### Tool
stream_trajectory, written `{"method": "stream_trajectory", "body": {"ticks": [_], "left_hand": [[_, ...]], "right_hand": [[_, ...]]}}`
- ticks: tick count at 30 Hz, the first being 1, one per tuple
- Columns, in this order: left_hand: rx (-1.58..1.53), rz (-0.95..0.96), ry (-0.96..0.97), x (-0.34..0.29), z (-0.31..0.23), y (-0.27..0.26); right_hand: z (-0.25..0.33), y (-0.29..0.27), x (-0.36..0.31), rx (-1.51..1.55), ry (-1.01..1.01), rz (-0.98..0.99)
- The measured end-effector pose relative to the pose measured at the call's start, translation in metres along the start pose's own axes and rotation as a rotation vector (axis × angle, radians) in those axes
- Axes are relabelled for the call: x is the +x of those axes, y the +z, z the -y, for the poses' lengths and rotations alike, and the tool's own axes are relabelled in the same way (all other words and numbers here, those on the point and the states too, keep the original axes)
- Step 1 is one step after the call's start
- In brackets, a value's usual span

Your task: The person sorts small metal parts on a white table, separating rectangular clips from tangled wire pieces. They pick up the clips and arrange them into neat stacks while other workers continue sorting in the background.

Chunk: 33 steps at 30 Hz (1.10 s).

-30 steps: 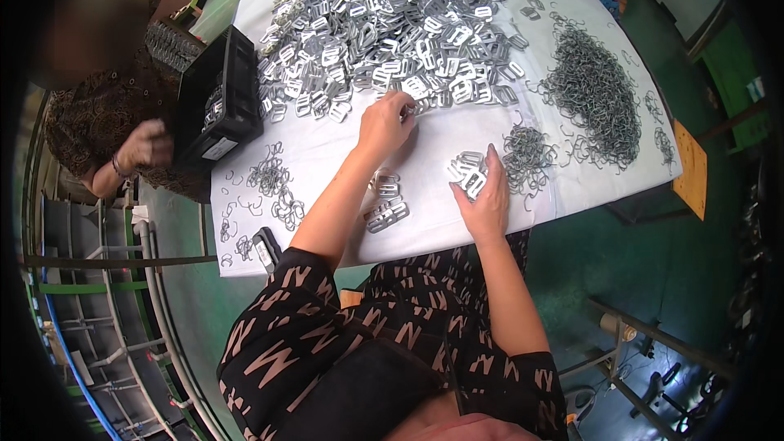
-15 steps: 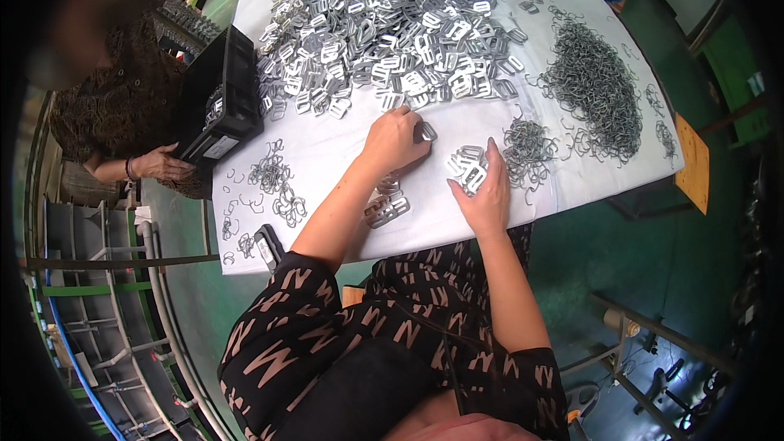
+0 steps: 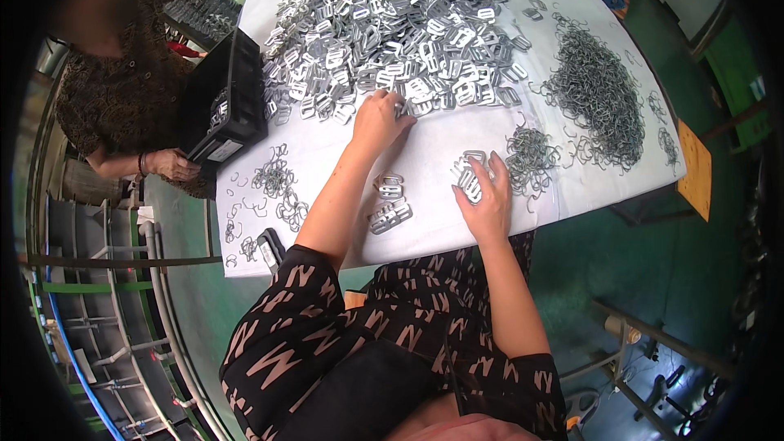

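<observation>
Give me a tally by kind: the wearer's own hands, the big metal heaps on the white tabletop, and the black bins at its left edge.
Own hands, left hand and right hand: 2
Big buckle heap: 1
Big wire-hook heap: 1
Black bin: 1
Total: 5

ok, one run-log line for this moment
left hand: at buckle pile's near edge | right hand: at small buckle cluster | large hook heap: farther right

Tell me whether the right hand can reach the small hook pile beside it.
Probably yes: the small hook pile lies just right of the right hand, with nothing visible standing between them. That hand is at a cluster of metal buckles, though, and might need to leave them.
</observation>
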<state>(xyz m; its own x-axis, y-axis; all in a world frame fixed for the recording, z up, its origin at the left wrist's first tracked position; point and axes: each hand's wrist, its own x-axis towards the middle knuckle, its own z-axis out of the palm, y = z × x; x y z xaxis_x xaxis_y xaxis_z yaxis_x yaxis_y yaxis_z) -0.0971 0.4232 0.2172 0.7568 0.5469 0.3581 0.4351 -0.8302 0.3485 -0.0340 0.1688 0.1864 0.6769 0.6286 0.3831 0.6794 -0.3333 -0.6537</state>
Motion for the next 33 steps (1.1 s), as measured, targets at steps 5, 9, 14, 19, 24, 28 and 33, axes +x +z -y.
{"method": "stream_trajectory", "body": {"ticks": [5,9,14,19,24,28,33], "left_hand": [[-0.338,0.084,-0.131,-0.004,0.003,-0.013],[-0.795,0.607,-0.301,-0.010,-0.025,-0.020],[-1.047,0.765,-0.227,-0.023,-0.066,-0.004],[-0.686,0.293,0.112,-0.014,-0.074,0.023],[-0.024,-0.137,0.055,0.023,-0.033,0.029],[-0.108,0.072,0.082,0.030,-0.022,0.021],[-0.227,0.303,0.338,0.013,-0.013,-0.008]], "right_hand": [[-0.003,0.003,-0.002,0.025,0.024,-0.011],[-0.005,0.005,-0.003,0.035,0.036,-0.031],[0.003,0.000,0.002,0.076,0.064,-0.036],[0.002,-0.002,0.003,0.085,0.007,-0.071],[0.000,0.001,0.001,-0.015,-0.023,-0.030],[-0.003,0.002,0.000,0.004,-0.030,-0.026],[-0.004,0.002,0.000,-0.006,-0.014,-0.021]]}}
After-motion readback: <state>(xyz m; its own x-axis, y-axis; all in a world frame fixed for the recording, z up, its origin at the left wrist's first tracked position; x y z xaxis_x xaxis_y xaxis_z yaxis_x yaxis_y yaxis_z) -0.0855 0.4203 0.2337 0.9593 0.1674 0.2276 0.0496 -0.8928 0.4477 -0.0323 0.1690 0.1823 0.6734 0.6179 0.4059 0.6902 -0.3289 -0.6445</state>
